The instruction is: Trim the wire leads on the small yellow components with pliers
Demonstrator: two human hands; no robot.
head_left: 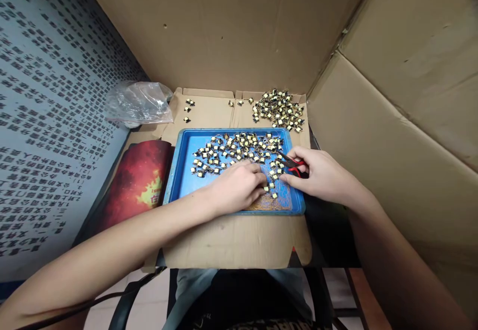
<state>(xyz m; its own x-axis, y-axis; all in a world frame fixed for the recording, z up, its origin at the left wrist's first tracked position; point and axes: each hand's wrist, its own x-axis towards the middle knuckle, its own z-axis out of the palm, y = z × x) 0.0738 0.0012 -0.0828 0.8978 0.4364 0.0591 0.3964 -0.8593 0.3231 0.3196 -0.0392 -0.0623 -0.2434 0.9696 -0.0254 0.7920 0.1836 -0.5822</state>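
Observation:
My right hand (317,173) is closed round a pair of red-handled wire cutters (295,165), whose jaws point left over the right side of a blue tray (175,170). Low over the tray, my left hand (241,185) has its fingers curled down among small transformer-like coils with yellow tape and black ends (246,143). One such coil (266,188) shows right at the left fingertips; whether it is pinched there is hard to make out. Thin copper-coloured wire scraps (276,202) lie across the tray's lower right part.
Behind the tray, a heap of the same coils (278,108) sits on cardboard (209,111), with several loose ones to its left. A clear plastic bag (140,102) and a red printed mat (138,180) lie at left. Cardboard walls (231,31) rise behind and at right.

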